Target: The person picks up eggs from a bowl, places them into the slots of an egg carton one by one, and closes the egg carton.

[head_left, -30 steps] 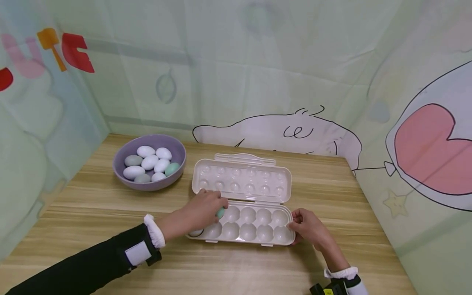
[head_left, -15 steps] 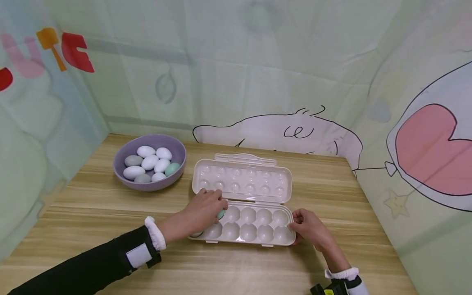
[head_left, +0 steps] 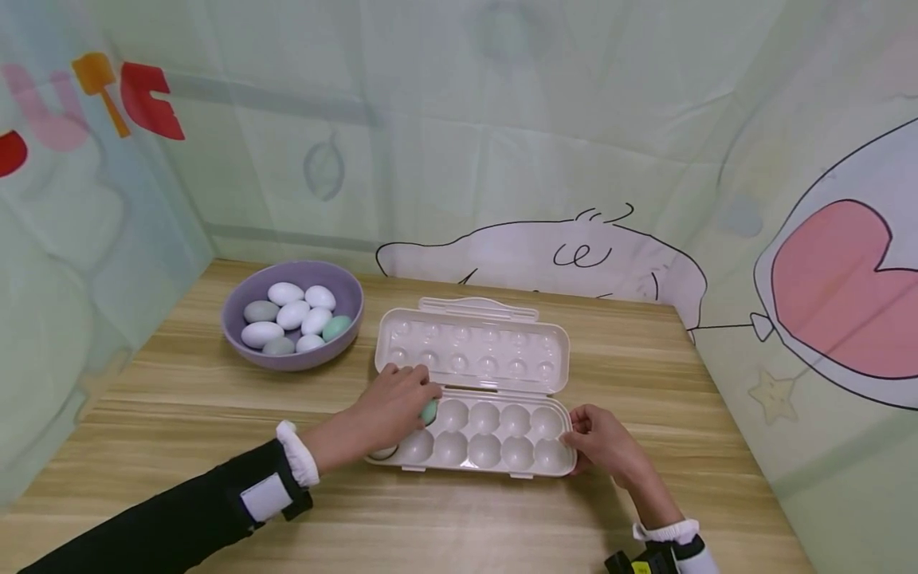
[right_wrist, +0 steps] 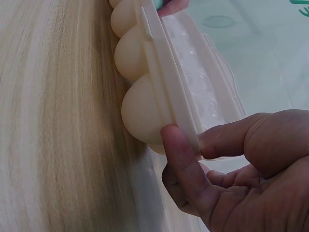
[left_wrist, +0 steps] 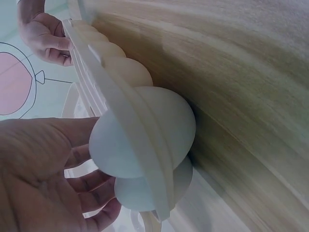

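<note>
My left hand (head_left: 398, 410) reaches over the left end of the open egg carton (head_left: 482, 474), its fingers curled round a green egg (head_left: 429, 412) at a back-row cup. A pale egg (left_wrist: 113, 145) sits in the front-left cup. Behind it, the left wrist view shows another pale egg (left_wrist: 135, 193), close to the fingertips. My right hand (head_left: 606, 445) pinches the carton's right end between thumb and fingers; the right wrist view shows the rim (right_wrist: 181, 104) in this grip. Part of the green egg is hidden by the left hand.
A purple bowl (head_left: 237, 339) with several white, grey and green eggs stands at the back left of the wooden table (head_left: 459, 526). The carton's lid (head_left: 472, 375) lies folded back behind it. Printed cloth walls (head_left: 459, 143) enclose the table's back and sides.
Both hands stay almost in place. The left hand has shifted very slightly, and a little more of the green egg shows beside its fingers.
</note>
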Motion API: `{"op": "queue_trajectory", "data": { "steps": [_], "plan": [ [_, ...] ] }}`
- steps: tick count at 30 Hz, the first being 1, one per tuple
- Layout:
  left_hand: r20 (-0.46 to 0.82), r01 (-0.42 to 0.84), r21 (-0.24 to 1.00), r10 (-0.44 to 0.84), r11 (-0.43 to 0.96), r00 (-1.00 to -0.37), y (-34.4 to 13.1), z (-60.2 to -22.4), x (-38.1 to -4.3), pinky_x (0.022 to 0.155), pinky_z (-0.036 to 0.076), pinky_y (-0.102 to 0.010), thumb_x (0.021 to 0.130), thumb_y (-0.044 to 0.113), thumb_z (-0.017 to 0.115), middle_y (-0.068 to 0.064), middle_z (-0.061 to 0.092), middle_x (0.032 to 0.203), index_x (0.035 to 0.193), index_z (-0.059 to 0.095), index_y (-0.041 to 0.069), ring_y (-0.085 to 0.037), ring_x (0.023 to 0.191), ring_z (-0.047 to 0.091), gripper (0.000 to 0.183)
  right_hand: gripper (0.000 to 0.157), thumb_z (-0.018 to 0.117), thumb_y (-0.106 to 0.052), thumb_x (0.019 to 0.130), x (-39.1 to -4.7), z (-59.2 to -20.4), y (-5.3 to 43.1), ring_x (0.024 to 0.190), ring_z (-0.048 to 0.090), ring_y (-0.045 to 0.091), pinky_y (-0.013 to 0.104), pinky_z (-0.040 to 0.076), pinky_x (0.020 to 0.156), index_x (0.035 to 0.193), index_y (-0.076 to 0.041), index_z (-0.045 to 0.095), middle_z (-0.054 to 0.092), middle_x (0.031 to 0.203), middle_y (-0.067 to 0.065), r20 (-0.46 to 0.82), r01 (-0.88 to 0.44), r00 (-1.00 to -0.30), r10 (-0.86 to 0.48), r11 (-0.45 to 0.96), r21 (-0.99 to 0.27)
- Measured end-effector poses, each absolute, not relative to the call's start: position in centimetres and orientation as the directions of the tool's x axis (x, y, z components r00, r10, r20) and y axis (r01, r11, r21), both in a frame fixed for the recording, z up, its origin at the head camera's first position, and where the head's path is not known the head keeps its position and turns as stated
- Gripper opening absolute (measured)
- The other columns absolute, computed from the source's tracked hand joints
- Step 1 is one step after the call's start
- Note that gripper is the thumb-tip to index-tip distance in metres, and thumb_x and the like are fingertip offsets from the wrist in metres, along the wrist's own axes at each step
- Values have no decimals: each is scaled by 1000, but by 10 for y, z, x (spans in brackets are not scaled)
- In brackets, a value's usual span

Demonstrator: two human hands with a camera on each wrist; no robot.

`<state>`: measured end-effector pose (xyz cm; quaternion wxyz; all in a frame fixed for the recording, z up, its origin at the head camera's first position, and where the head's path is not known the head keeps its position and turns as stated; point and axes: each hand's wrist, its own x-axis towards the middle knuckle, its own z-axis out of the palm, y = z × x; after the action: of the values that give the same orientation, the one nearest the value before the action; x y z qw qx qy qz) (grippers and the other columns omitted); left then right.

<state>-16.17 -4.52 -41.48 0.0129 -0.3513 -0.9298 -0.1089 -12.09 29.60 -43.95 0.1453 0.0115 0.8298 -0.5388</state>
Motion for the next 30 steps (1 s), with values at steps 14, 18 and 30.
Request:
{"op": "queue_trajectory", "data": {
  "steps": [14,18,30],
  "plan": [
    [152,632,182,613,753,-775,-58,-405,-161,89,46,-48,85,21,87,-12,62,114,116,73,6,-31,105,59,37,24,64,9,93,-123,-442,296,67,64,23,37,60,54,111,16,50,59,87,14,-262,184,-958,-115,450,-874],
    [178,627,169,602,760,-778,-64,-399,-159,96,46,-55,88,24,84,-15,63,121,120,72,5,-35,114,58,39,23,64,10,93,-122,-441,296,66,63,23,36,59,54,110,16,50,56,86,13,-266,190,-957,-119,436,-880],
    [114,572,196,561,797,-820,-93,-382,-154,112,22,-75,98,36,71,-28,40,157,151,53,9,-52,144,35,62,23,63,10,93,-122,-442,297,66,63,22,36,59,54,110,15,48,54,86,10,-266,192,-954,-136,404,-894]
  ]
}}
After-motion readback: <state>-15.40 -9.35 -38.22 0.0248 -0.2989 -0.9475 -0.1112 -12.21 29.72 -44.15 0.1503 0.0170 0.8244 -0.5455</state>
